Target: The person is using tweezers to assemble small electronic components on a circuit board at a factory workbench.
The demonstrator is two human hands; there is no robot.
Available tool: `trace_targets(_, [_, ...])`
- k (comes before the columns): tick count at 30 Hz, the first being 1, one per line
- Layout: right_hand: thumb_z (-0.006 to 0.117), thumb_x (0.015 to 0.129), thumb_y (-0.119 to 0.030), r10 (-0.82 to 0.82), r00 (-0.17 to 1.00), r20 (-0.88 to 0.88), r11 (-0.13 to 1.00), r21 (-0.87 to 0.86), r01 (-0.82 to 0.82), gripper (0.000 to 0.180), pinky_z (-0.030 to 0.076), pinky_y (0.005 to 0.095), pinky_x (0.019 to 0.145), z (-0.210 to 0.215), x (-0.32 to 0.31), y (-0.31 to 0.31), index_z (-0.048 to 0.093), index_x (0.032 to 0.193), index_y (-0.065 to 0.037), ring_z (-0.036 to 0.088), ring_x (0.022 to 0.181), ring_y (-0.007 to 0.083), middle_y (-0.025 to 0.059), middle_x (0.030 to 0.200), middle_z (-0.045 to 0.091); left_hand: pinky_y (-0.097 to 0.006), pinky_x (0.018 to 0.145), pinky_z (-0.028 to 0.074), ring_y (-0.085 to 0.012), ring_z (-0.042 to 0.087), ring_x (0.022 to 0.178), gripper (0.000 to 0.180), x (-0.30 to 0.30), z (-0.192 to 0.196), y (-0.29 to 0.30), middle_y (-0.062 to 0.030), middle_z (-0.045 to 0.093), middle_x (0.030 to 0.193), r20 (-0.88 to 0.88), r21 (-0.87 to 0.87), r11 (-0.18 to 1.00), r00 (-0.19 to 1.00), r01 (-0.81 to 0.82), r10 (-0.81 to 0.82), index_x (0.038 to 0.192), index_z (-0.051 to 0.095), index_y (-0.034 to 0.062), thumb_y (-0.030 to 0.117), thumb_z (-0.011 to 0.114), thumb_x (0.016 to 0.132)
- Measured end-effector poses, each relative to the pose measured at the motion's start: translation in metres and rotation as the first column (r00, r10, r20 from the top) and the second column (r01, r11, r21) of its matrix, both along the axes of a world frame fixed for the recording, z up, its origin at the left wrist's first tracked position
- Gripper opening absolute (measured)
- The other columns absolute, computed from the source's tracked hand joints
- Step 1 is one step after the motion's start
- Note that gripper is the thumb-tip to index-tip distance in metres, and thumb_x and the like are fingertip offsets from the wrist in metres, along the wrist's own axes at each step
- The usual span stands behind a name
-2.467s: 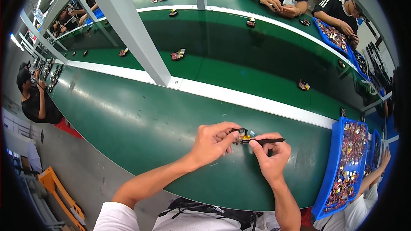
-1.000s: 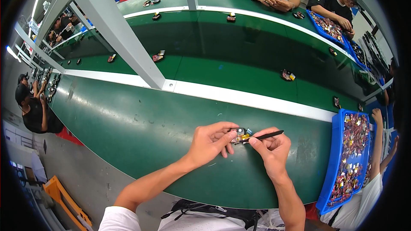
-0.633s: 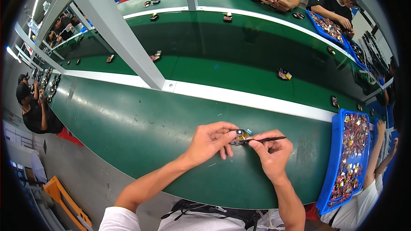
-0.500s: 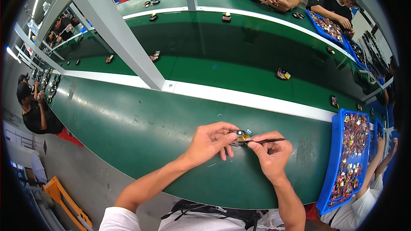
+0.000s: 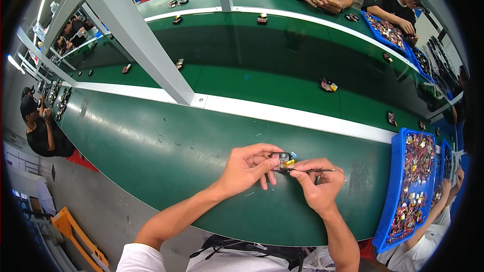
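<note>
Above the near green worktop, my left hand [image 5: 248,167] is closed on a small black electronic housing [image 5: 277,156] with its inside facing up. A yellow part [image 5: 290,162] shows at the housing's right side, and a small light-blue piece [image 5: 294,154] lies just beyond. My right hand [image 5: 320,184] pinches a thin black tool [image 5: 321,170], shaped like tweezers, held nearly level. Its tip reaches the lower right edge of the housing; my fingers partly hide where they meet.
At the right stands a blue tray [image 5: 396,191] full of small red, yellow and silver parts. Beyond a white rail [image 5: 282,115], a green conveyor belt [image 5: 282,78] carries several housings. A grey post [image 5: 136,40] rises at left. Co-workers sit across and at both sides.
The housing has tipped so more of its inside shows. The black tool has turned slightly and looks thinner. Housings on the belt have shifted a little left.
</note>
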State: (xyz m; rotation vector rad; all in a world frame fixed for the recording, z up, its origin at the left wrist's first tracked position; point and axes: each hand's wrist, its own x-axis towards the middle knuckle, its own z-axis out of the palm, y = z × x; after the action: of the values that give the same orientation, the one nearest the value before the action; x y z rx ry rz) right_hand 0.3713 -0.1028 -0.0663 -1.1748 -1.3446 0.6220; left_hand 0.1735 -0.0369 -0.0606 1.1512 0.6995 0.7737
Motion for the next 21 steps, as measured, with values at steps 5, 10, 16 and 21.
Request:
trace_targets(5, [0.083,0.078,0.002,0.024,0.999,0.046,0.998,0.060,-0.026,0.013,0.030,0.0193,0.043,-0.004,0.004,0.001,0.075,0.086,-0.002,0.041,0.045,0.0001,0.0078,0.082,0.077,-0.025,0.049,0.055,-0.0169,0.071,0.065,0.026,0.002,-0.003,0.000,-0.0147,0.072,0.086,-0.003,-0.005,1.000,1.000,-0.005,0.005,0.124,0.062,-0.0100,0.001,0.061,0.100])
trace_targets(10, [0.083,0.079,0.002,0.008,0.997,-0.073,0.997,-0.073,-0.013,0.013,0.029,0.0192,0.043,-0.007,0.008,-0.003,0.074,0.087,0.000,0.042,0.046,-0.0005,0.0042,0.074,0.074,-0.025,0.048,0.053,-0.0161,0.070,0.064,0.026,0.005,-0.004,-0.002,-0.0135,0.072,0.084,-0.040,0.005,1.000,0.999,0.006,-0.006,0.123,0.063,-0.0097,0.001,0.061,0.100])
trace_targets(16, [0.084,0.079,0.002,-0.029,0.997,-0.065,0.999,-0.030,0.028,0.016,0.029,0.0194,0.044,-0.002,0.017,-0.005,0.073,0.090,0.000,0.042,0.046,-0.0006,0.0039,0.078,0.074,-0.025,0.048,0.053,-0.0160,0.070,0.063,0.026,0.018,-0.001,-0.004,-0.0139,0.072,0.086,-0.009,-0.004,0.999,0.999,-0.033,0.033,0.123,0.063,-0.0094,0.003,0.062,0.101])
trace_targets(21, [0.084,0.077,0.001,0.014,0.998,0.063,0.999,0.046,-0.017,0.017,0.031,0.0200,0.042,-0.006,0.022,-0.006,0.074,0.090,-0.002,0.042,0.043,0.0014,0.0070,0.086,0.077,-0.025,0.048,0.053,-0.0158,0.070,0.063,0.025,0.023,-0.005,-0.007,-0.0139,0.072,0.088,-0.011,-0.009,0.999,0.999,-0.048,0.047,0.123,0.063,-0.0094,0.003,0.062,0.101])
